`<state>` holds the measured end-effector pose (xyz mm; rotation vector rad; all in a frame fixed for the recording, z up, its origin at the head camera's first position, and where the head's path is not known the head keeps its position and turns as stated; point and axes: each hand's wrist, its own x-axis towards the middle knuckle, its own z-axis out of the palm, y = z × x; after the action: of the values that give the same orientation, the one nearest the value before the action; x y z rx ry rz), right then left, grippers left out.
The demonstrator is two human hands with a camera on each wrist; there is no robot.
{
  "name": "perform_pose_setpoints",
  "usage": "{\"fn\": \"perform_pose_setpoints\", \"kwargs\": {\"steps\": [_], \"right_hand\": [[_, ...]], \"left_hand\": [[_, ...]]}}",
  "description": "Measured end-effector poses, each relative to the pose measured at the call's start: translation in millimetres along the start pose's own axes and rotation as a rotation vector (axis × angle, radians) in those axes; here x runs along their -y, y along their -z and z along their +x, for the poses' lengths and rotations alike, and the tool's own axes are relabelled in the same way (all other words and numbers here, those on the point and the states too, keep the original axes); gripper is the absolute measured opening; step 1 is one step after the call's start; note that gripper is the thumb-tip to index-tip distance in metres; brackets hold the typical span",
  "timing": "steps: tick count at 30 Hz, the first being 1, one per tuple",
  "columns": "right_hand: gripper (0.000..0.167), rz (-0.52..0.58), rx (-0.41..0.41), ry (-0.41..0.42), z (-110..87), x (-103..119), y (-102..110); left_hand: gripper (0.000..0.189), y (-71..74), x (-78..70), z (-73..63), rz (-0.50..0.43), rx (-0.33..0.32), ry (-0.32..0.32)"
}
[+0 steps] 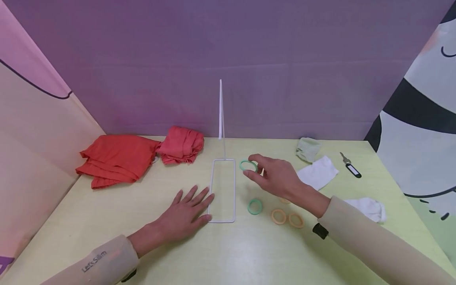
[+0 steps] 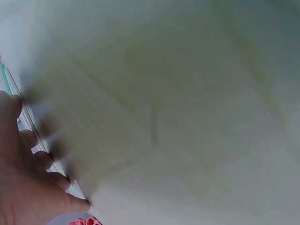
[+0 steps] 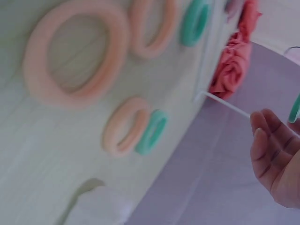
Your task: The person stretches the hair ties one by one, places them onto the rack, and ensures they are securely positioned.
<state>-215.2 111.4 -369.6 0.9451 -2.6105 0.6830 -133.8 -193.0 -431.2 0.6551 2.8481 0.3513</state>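
Observation:
My right hand pinches a green ring between thumb and fingers, held up just right of a white wire stand. In the right wrist view that green ring shows at the right edge by the fingertips. The stand has a rectangular base and a thin upright at its far end. My left hand lies palm down with fingers spread, its fingertips at the base's left side. Another green ring lies right of the base. Orange rings lie beside it, one partly hidden under my right wrist.
Red cloth and a smaller red bundle lie at the back left. On the right are a grey-green cloth, white cloths and a key with a black tag. A purple curtain hangs behind the table.

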Motion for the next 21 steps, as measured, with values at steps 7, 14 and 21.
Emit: {"fn": "perform_pose_setpoints", "kwargs": {"steps": [7, 14, 21], "right_hand": [[0.033, 0.018, -0.111, 0.110, -8.0, 16.8, 17.4], [0.037, -0.011, -0.292, 0.315, -7.8, 37.3, 37.3], [0.037, -0.039, -0.481, 0.502, 1.1, 64.8, 64.6]], "left_hand": [[0.068, 0.0, 1.4, 0.1, 0.003, -0.001, -0.022], [0.068, 0.1, 2.1, -0.4, -0.003, -0.003, -0.021], [0.069, -1.5, 2.8, 0.6, 0.001, 0.006, -0.019]]}}
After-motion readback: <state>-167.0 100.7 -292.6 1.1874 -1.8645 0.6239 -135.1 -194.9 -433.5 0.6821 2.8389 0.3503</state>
